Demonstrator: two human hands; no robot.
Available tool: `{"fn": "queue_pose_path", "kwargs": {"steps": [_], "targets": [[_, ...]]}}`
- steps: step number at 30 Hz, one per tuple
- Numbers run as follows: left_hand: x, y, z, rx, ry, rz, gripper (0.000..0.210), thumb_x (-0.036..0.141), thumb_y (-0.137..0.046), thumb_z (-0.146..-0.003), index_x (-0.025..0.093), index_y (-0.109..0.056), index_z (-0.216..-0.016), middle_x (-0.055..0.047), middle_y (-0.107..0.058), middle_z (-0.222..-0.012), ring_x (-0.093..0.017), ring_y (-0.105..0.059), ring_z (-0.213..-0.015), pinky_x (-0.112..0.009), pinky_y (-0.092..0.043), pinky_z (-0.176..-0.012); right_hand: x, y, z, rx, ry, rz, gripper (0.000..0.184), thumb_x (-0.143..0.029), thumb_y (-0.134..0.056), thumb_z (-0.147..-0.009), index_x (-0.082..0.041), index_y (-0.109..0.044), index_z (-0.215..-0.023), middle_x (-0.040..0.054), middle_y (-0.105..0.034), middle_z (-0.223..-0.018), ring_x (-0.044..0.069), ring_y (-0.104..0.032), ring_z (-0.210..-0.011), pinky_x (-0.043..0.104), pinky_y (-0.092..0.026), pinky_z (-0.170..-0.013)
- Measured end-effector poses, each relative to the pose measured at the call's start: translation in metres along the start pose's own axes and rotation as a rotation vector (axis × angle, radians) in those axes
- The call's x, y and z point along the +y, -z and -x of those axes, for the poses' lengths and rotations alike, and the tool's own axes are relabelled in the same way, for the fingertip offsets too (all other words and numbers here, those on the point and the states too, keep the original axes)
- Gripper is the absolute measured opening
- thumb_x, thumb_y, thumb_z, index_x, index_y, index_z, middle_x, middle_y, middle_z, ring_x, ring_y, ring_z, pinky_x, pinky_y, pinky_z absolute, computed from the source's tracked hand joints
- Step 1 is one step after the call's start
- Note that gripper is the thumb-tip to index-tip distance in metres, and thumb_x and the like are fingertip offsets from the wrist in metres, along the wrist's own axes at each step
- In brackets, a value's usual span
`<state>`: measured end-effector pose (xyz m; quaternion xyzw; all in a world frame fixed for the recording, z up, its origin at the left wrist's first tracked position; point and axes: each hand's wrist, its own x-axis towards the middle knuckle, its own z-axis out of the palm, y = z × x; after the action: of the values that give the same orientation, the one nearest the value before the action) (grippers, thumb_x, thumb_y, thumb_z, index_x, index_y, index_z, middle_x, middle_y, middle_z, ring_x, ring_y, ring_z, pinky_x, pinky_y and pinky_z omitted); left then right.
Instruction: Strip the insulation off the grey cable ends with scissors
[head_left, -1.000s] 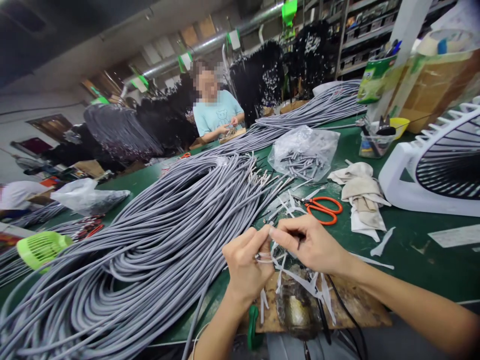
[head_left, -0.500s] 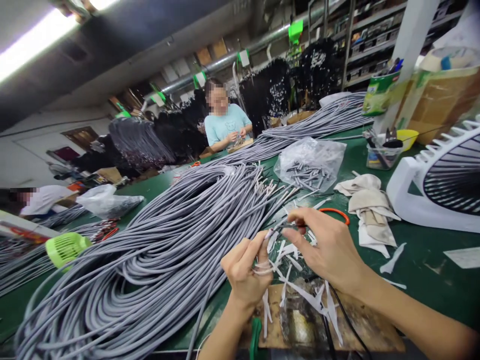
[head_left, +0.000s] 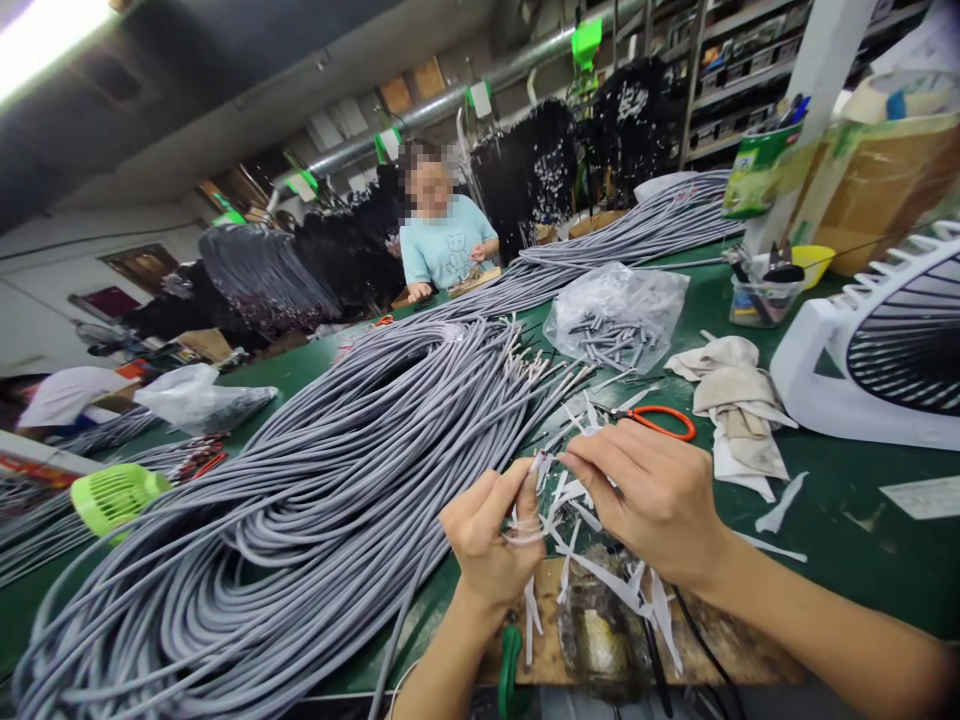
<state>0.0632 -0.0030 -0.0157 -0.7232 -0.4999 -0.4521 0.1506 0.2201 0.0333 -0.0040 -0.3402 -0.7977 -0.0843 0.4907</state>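
My left hand (head_left: pixel 495 540) is closed, pinching a thin cable end (head_left: pixel 541 462) between thumb and forefinger, its tip pointing up. A thin white strand loops around the fingers of this hand. From the right, my right hand (head_left: pixel 652 495) has its thumb and fingertips pinched together at that tip; the fine wires there are too small to make out. Just behind my right hand lie orange-handled scissors (head_left: pixel 671 422). White scraps (head_left: pixel 574 490) are scattered beneath both hands. A large coil of grey cables (head_left: pixel 337 480) fills the table on my left, its stripped ends near my hands.
A wooden board (head_left: pixel 720 630) with a clear-wrapped roundish object (head_left: pixel 604 640) lies close to me. Beyond are a plastic bag of grey pieces (head_left: pixel 619 315), cloth gloves (head_left: pixel 739 395), a white fan (head_left: pixel 877 340) and a tool tub (head_left: pixel 765 295). A co-worker (head_left: pixel 450 240) sits across the table.
My right hand's thumb and fingers have closed from a spread position onto the cable tip. More of the scissors shows now. The co-worker's hands have moved apart.
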Motion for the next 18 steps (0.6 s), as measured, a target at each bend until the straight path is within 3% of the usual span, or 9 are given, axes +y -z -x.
{"fn": "queue_pose_path", "kwargs": {"steps": [9,13,16,18], "targets": [[0.006,-0.005,0.002,-0.008,0.072,0.05,0.013,0.013,-0.052,-0.078,0.012,-0.064,-0.084,0.001,-0.053,-0.05,-0.008,-0.044,-0.042,-0.021,-0.034,-0.045,-0.006,-0.008,0.004,-0.063,0.021,0.066,0.016,-0.019,-0.045,-0.086,-0.016,-0.06,-0.08,0.0014,-0.056,-0.062,0.012,-0.049,-0.059,0.025,-0.031,-0.057],[0.015,-0.008,0.004,-0.147,0.036,0.183,0.014,0.013,-0.051,-0.078,0.009,-0.065,-0.081,-0.002,-0.055,-0.051,-0.009,-0.047,-0.043,-0.022,-0.035,-0.045,-0.002,-0.011,0.005,-0.012,-0.028,0.123,0.013,-0.017,-0.047,-0.085,-0.015,-0.06,-0.086,0.002,-0.058,-0.066,0.012,-0.049,-0.057,0.025,-0.03,-0.055],[0.015,-0.006,0.0,-0.251,0.174,0.333,0.017,0.017,-0.049,-0.081,0.011,-0.065,-0.078,-0.003,-0.061,-0.057,-0.01,-0.052,-0.047,-0.021,-0.038,-0.048,0.005,-0.006,-0.002,0.014,-0.115,-0.043,0.014,-0.02,-0.047,-0.086,-0.014,-0.06,-0.089,0.0035,-0.06,-0.072,0.011,-0.052,-0.062,0.023,-0.034,-0.058],[0.012,-0.002,-0.005,-0.281,0.288,0.41,0.021,0.02,-0.048,-0.083,0.012,-0.066,-0.076,-0.003,-0.062,-0.061,-0.01,-0.053,-0.05,-0.021,-0.039,-0.05,0.009,-0.002,-0.007,-0.071,-0.11,-0.23,0.015,-0.023,-0.05,-0.084,-0.015,-0.061,-0.092,0.0031,-0.06,-0.076,0.011,-0.053,-0.065,0.021,-0.037,-0.06]]}}
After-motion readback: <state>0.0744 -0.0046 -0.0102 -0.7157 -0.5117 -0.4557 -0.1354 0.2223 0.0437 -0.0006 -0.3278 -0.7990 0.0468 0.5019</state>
